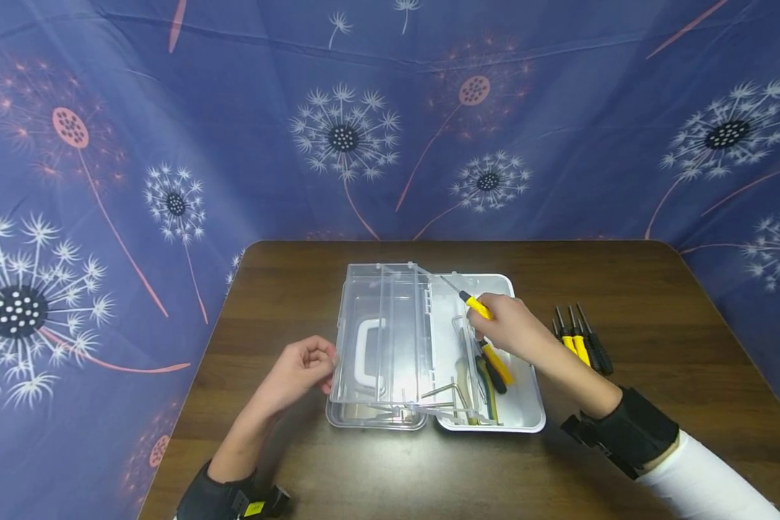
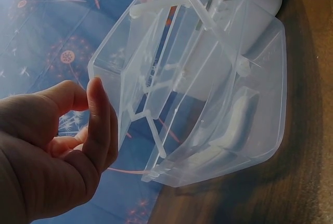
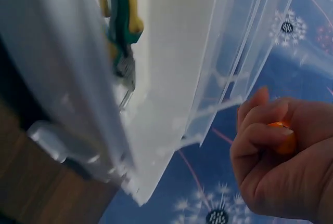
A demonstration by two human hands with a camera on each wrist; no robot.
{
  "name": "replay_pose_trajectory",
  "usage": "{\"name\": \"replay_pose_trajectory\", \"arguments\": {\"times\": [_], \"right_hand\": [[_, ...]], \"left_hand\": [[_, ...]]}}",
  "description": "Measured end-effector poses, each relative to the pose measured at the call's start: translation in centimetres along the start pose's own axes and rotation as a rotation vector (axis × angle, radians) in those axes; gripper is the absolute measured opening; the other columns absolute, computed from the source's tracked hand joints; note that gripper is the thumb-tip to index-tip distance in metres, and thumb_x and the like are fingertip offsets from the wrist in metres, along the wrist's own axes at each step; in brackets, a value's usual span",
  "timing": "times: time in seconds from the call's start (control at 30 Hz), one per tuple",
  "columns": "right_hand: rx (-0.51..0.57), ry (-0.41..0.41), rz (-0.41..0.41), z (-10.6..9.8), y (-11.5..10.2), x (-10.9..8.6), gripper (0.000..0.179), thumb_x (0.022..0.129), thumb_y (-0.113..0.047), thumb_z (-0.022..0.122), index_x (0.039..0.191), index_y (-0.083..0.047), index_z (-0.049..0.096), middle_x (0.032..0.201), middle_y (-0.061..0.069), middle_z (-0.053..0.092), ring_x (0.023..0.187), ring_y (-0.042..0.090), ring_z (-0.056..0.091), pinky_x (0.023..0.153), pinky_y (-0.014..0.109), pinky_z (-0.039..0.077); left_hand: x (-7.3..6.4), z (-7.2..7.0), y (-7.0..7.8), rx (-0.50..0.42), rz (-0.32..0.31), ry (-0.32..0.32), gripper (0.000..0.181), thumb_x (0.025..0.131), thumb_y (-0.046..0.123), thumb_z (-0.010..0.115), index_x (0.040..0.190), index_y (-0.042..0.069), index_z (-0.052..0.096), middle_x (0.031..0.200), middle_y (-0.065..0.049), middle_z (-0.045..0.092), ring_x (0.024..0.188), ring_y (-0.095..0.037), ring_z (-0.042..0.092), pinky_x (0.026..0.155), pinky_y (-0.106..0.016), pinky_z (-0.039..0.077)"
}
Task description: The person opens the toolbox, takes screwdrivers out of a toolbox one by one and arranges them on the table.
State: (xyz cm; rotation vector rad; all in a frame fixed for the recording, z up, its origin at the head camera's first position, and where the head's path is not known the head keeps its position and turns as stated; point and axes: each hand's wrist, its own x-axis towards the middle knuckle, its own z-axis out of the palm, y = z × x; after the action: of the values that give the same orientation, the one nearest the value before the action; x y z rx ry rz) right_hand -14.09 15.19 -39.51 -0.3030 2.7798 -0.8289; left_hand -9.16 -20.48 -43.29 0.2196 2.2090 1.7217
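My right hand [image 1: 503, 325] grips a yellow-and-black screwdriver [image 1: 476, 306] by its handle over the white toolbox base [image 1: 526, 404], its shaft pointing up and left. In the right wrist view the handle's orange-looking end [image 3: 282, 140] shows inside the curled fingers. My left hand [image 1: 302, 372] is at the left edge of the clear fold-out tray [image 1: 399, 339], fingers loosely bent and fingertips right at the rim. Below the tray, the clear lid [image 1: 344, 417] with a white handle [image 1: 366, 354] lies opened out. Green-and-yellow pliers [image 3: 122, 16] lie in the base.
Several yellow-and-black screwdrivers [image 1: 581, 343] lie side by side on the wooden table [image 1: 624, 289] to the right. Hex keys [image 1: 445, 392] show near the front of the toolbox, and another yellow-and-black tool [image 1: 496, 363] is in the base. A blue dandelion-print cloth [image 1: 390, 202] hangs behind the table.
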Motion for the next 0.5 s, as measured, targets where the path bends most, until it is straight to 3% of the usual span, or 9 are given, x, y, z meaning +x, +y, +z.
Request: {"name": "replay_pose_trajectory", "arguments": {"times": [0.13, 0.23, 0.37, 0.5], "right_hand": [[-0.015, 0.057, -0.013, -0.6, 1.4, -1.1, 0.027, 0.098, -0.026, 0.051, 0.090, -0.004, 0.064, 0.071, 0.009, 0.066, 0.056, 0.018, 0.047, 0.048, 0.027, 0.037], [0.005, 0.093, 0.017, -1.2, 2.6, -1.9, 0.026, 0.097, -0.027, 0.054, 0.099, -0.003, 0.063, 0.073, 0.010, 0.066, 0.055, 0.018, 0.050, 0.048, 0.027, 0.042], [0.066, 0.132, 0.080, -1.8, 4.8, -3.1, 0.036, 0.097, -0.025, 0.055, 0.116, 0.004, 0.050, 0.082, 0.016, 0.069, 0.056, 0.019, 0.058, 0.050, 0.028, 0.051], [0.054, 0.191, 0.124, -2.2, 7.6, -4.5, 0.043, 0.098, -0.030, 0.051, 0.118, 0.008, 0.044, 0.089, 0.023, 0.069, 0.062, 0.021, 0.063, 0.051, 0.029, 0.052]], "left_hand": [[-0.1, 0.0, 0.0, -0.011, 0.002, -0.006, 0.015, 0.087, -0.003, 0.053, 0.100, -0.011, 0.055, 0.069, -0.008, 0.058, 0.054, -0.014, 0.060, 0.054, -0.035, 0.060], [0.0, 0.0, 0.1, -0.018, 0.008, -0.008, 0.015, 0.087, -0.003, 0.053, 0.100, -0.012, 0.055, 0.069, -0.008, 0.058, 0.054, -0.013, 0.059, 0.054, -0.034, 0.060], [-0.1, 0.0, 0.1, -0.018, 0.007, -0.012, 0.015, 0.088, -0.003, 0.053, 0.100, -0.012, 0.055, 0.069, -0.008, 0.058, 0.054, -0.013, 0.059, 0.054, -0.035, 0.060], [-0.1, 0.0, 0.1, -0.018, 0.003, -0.010, 0.015, 0.088, -0.003, 0.053, 0.100, -0.012, 0.055, 0.069, -0.008, 0.058, 0.054, -0.013, 0.059, 0.054, -0.035, 0.059]]}}
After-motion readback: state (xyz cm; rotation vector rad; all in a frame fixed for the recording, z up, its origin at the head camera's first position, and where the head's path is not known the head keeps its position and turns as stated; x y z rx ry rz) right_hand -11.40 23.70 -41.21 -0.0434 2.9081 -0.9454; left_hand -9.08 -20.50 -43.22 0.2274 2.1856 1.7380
